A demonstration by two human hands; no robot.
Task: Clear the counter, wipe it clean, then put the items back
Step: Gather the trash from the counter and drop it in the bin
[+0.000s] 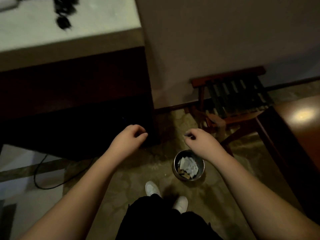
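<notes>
The pale counter (97, 26) fills the upper left, above a dark cabinet front. A blurred black object (64, 13) lies on it near the far edge. My left hand (129, 138) hangs in front of the cabinet's corner, fingers loosely curled, holding nothing. My right hand (199, 139) hovers to the right at the same height, fingers also loosely curled and empty. Directly below my right wrist a small round metal bin (176, 168) stands on the floor, holding crumpled white paper (187, 166) and some brown scraps.
A folding wooden luggage rack (233, 94) with dark straps stands against the wall at right. A brown wooden table (297, 129) juts in from the right edge. A black cable (39, 172) loops on the floor at left. My white shoes (153, 188) stand on patterned carpet.
</notes>
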